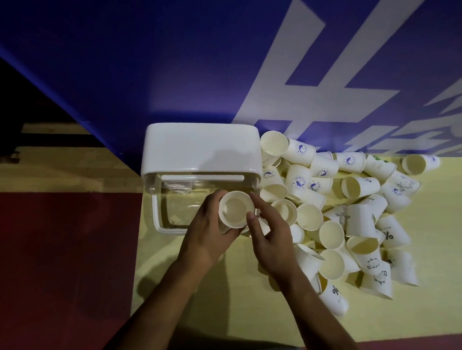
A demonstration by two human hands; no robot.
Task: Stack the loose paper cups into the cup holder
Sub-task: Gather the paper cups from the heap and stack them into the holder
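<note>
The loose cups (354, 205) lie heaped to the right of the cup holder (199, 158), within easy reach. My left hand (209, 234) curls round one cup (234, 209), mouth up, at the holder's clear near end, and my right hand (272, 236) pinches its rim, likely to steady it for loading.

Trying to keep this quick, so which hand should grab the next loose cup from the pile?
Right hand, probably. The pile of loose cups lies right beside it, and it only pinches the rim of the held cup. The left hand grips that cup at the cup holder.
</note>
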